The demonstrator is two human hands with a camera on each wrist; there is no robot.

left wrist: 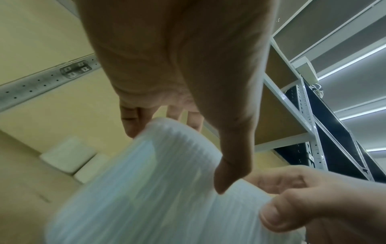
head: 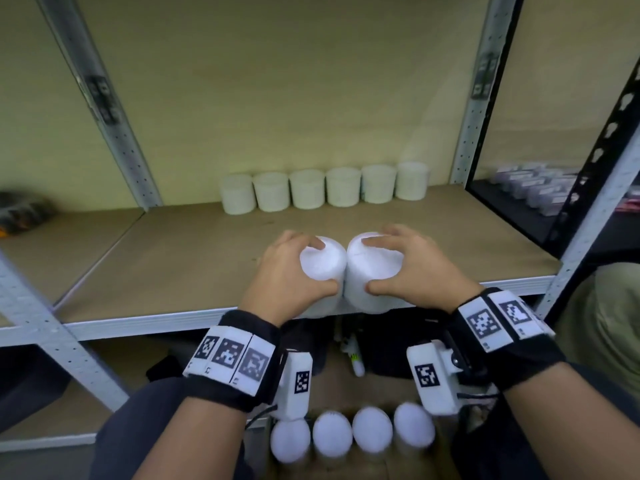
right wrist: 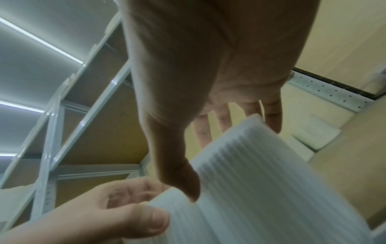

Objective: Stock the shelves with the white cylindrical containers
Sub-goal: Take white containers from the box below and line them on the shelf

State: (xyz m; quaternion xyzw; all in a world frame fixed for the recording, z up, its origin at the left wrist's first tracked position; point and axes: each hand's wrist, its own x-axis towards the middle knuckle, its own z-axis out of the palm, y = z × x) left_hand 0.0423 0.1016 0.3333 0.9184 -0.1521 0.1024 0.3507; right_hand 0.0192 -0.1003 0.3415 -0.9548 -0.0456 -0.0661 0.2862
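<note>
My left hand (head: 294, 268) grips a white ribbed cylindrical container (head: 323, 263) by its top, and my right hand (head: 405, 265) grips a second one (head: 372, 268) the same way. The two containers touch side by side above the front edge of the brown shelf board (head: 207, 258). In the left wrist view the thumb and fingers clamp the ribbed container (left wrist: 146, 189). The right wrist view shows the same hold on the other container (right wrist: 261, 189). A row of several white containers (head: 325, 188) stands along the shelf's back wall.
More white containers (head: 353, 434) stand in a row below, near my lap. Grey perforated uprights (head: 117, 140) (head: 474, 109) frame the bay. A neighbouring black shelf (head: 540, 195) at right holds small packages. Dark items (head: 20, 213) lie at far left.
</note>
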